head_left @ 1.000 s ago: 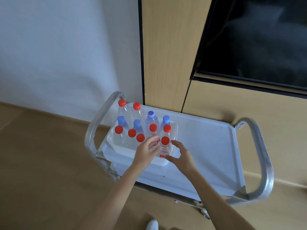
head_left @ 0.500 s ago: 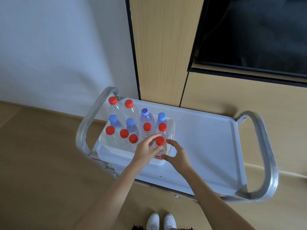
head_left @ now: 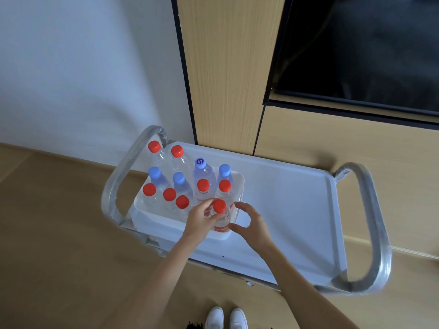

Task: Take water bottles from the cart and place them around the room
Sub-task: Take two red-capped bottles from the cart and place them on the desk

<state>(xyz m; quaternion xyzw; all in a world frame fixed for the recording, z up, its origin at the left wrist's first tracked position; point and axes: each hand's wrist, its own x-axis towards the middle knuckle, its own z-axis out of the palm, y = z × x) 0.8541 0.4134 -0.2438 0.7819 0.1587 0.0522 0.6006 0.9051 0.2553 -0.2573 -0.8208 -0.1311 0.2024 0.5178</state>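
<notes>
We look down on a white cart (head_left: 285, 210) with a steel handle loop at each end. A white bin (head_left: 152, 224) sits on its left half, at about 9 o'clock from the tray's centre, packed with water bottles.

Our left hand (head_left: 199, 219) grips one red-capped bottle (head_left: 221, 218) at the bin's near right corner, about 5 o'clock within the bin. The fingers are curled round its shoulder just under the cap, and its red label shows below them. The bottle's base is hidden by the bin wall and our hand, so we cannot tell whether it stands on the bin floor or is lifted clear.

Our right hand (head_left: 249, 222) is just beside the same bottle at its 3 o'clock. Its fingers are spread apart and lightly curved, the thumb close to the label. Whether the thumb touches the bottle is hard to make out.

The other bottles (head_left: 180, 184) stand upright in rows at 10 to 12 o'clock from the gripped one, some with red caps and some with pale blue ones. One blue cap bears a dark swirl mark. Their clear bodies overlap, so lower parts are hard to separate.

A wood-grain cabinet (head_left: 225, 79) rises behind the cart at 12 o'clock, and a dark screen (head_left: 356, 48) at 1 o'clock is cut off by the frame. At the bottom edge, white shoes (head_left: 225, 318) are partly cropped on the wood floor (head_left: 59, 245).
</notes>
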